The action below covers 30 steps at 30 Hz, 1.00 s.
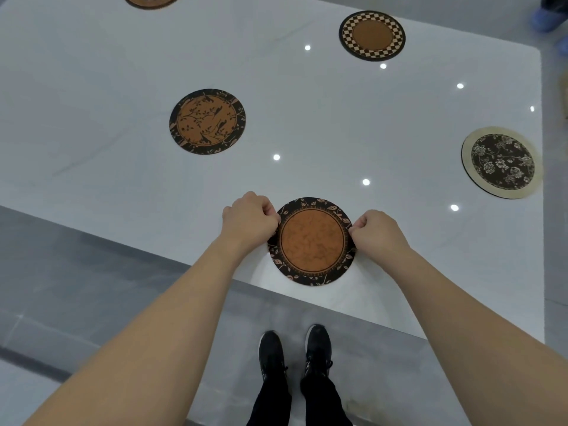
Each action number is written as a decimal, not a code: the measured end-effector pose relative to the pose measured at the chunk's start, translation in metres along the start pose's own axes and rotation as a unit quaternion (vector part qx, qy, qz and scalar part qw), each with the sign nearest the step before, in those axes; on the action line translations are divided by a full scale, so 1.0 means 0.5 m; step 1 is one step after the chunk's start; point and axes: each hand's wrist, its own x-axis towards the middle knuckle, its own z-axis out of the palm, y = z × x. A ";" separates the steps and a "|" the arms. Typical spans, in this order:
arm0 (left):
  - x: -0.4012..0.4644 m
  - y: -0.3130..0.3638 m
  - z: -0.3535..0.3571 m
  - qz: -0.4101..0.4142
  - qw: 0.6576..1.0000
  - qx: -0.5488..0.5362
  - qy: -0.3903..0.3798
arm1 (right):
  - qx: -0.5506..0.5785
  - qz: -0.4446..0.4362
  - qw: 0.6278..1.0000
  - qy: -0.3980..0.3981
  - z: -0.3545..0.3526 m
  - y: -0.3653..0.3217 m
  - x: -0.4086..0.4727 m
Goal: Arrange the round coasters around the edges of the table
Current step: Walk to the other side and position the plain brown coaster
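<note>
A round coaster with an orange middle and a dark leaf-patterned rim [312,241] is at the near edge of the white table [92,103]. My left hand [250,218] pinches its left rim and my right hand [378,230] pinches its right rim. A brown coaster with bird and branch print [207,121] lies toward the table's middle. A checkered-rim coaster [372,35] lies near the far right. A cream-rimmed dark floral coaster [501,162] sits at the right edge. Part of another coaster [150,0] shows at the top.
The table's near edge runs diagonally above a grey floor [76,287]. My black shoes [295,352] stand just below the table edge. Ceiling lights reflect as bright dots on the glossy top. Blue shoe covers of another person [550,16] show at the top right.
</note>
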 end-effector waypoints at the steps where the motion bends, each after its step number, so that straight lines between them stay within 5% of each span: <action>1: -0.004 -0.004 0.000 0.006 1.000 -0.004 -0.001 | 0.002 0.003 1.000 -0.013 0.001 0.002 0.001; 7: -0.021 -0.021 0.000 0.041 0.999 0.003 -0.012 | -0.020 0.029 0.998 -0.060 0.007 0.009 0.003; 30: -0.040 -0.019 0.007 0.038 0.999 0.003 -0.006 | -0.074 0.028 0.996 -0.039 0.017 0.013 -0.007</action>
